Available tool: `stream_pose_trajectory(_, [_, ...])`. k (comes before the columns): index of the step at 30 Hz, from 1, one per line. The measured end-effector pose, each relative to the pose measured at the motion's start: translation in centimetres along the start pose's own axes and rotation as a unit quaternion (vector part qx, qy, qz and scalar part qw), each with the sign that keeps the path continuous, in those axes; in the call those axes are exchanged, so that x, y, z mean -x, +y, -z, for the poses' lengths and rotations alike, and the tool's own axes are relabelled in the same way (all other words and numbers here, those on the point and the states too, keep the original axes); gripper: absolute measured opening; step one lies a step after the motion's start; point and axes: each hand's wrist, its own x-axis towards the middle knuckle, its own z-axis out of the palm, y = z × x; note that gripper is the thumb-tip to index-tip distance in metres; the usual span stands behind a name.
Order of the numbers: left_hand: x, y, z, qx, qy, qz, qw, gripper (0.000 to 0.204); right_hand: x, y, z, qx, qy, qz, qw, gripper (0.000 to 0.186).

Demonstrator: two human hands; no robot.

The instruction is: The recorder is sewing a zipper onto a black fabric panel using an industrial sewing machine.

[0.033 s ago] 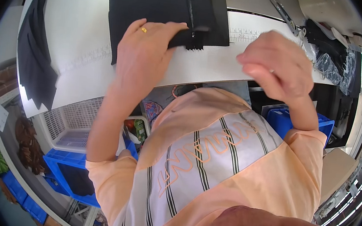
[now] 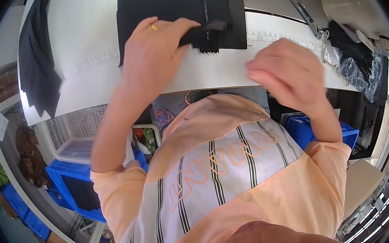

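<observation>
A black fabric piece (image 2: 164, 1) with a zipper (image 2: 204, 10) running down it lies on the white table. The end of the zipper tape by its near edge is jagged. My left hand (image 2: 152, 52), with a gold ring, rests on the near left part of this fabric, thumb and index finger apart on either side of its edge. A small blurred grey tab (image 2: 216, 25) shows over the zipper. To the right, my right hand (image 2: 292, 74) hovers above the table, apart from the fabric, fingers curled in; what it holds, if anything, is hidden.
Another black fabric piece (image 2: 39, 55) hangs over the table's left end. Scissors (image 2: 305, 15) lie at the far right near dark scraps and clear plastic (image 2: 356, 74). A ruler scale (image 2: 263, 37) marks the table. Below stand a white basket (image 2: 79, 129) and blue crates (image 2: 70, 175).
My right hand has moved slightly left and down, nearer the fabric. My left hand has shifted a little to the left, and the fabric stays in place.
</observation>
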Motion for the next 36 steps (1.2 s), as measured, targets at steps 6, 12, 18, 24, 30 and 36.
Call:
stream_pose_trajectory(6, [-2.6, -0.7, 0.8, 0.124, -0.029, 0.058, 0.99, 0.022, 0.2, 0.8, -5.2, 0.107, -0.002, -0.007, 0.994, 0.014])
stream_pose_trajectory(12, [-2.9, -0.5, 1.5, 0.151, -0.07, 0.118, 0.979, 0.023, -0.6, 1.6, -5.4, 0.065, 0.019, -0.033, 0.997, 0.014])
stream_pose_trajectory(18, [-2.6, -0.8, 1.5, 0.156, -0.065, 0.108, 0.98, 0.022, 0.1, 1.6, -5.8, 0.134, 0.024, 0.029, 0.99, 0.015])
stream_pose_trajectory(24, [-2.5, -0.1, 2.6, 0.165, -0.008, 0.138, 0.977, 0.027, 0.1, 1.4, -5.8, 0.165, 0.036, 0.07, 0.983, 0.017])
stream_pose_trajectory(30, [-2.8, 0.1, 3.4, 0.163, -0.011, 0.145, 0.976, 0.028, -0.4, 0.6, -6.5, 0.189, 0.006, 0.083, 0.979, 0.017])
stream_pose_trajectory(36, [-3.2, 0.1, 3.8, 0.15, -0.004, 0.134, 0.98, 0.025, 0.5, 0.7, -5.7, 0.188, -0.003, 0.059, 0.98, 0.017])
